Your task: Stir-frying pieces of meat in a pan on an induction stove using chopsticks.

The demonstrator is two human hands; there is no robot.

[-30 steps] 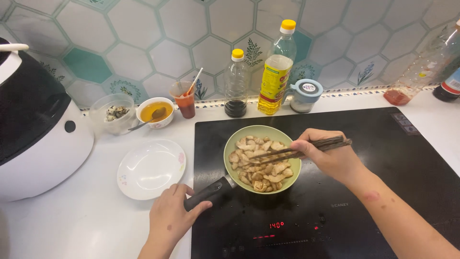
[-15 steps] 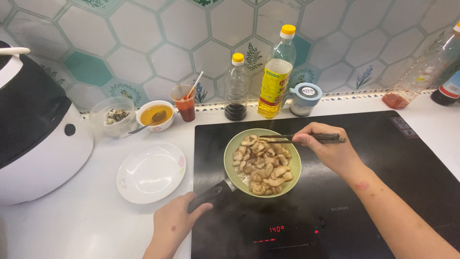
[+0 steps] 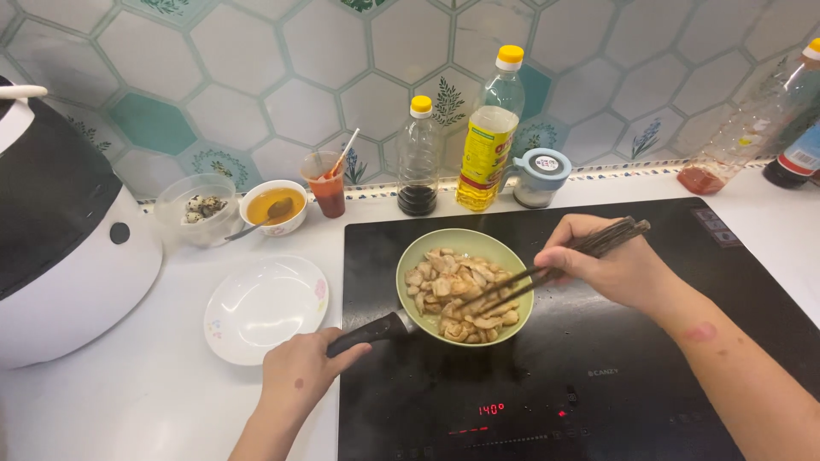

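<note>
My left hand (image 3: 301, 376) gripped the small green frying pan's (image 3: 465, 285) black handle (image 3: 369, 334) while my right hand (image 3: 603, 266) pinched dark wooden chopsticks (image 3: 547, 271) among pale browned meat pieces (image 3: 459, 293); a hard stir could have flicked some onto the black glass induction hob (image 3: 598, 376).

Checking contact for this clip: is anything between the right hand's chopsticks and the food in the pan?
Nothing visible: the right hand holds the chopsticks with tips already among the food pieces in the green pan.

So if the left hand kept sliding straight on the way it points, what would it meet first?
The left hand points up-right along the dark handle it holds, so it would probably meet the green pan first.
</note>
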